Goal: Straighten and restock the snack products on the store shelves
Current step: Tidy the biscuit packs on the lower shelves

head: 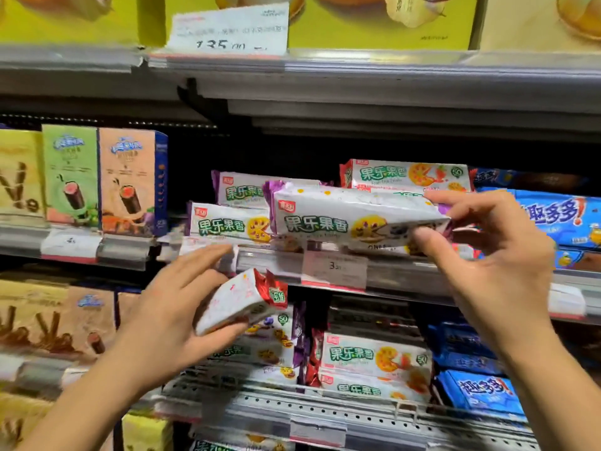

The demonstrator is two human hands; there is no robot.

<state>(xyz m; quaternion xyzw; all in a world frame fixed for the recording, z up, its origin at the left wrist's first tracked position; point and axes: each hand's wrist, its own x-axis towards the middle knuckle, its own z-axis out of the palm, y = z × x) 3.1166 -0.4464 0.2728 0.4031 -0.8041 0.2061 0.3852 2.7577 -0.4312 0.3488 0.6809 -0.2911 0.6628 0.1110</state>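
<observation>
Right hand [487, 255] pinches the end of a purple-edged biscuit pack [354, 219] at frame center, prob. to line it up w/ the stack on the middle shelf [422, 271]. Left hand [175, 317] grips a red-ended pack [240, 299] lower left, likely next to shelve.

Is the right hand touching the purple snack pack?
Touching. The head view shows the right hand pinching the end of the purple snack pack, with its thumb under the pack and its fingers on top.
</observation>
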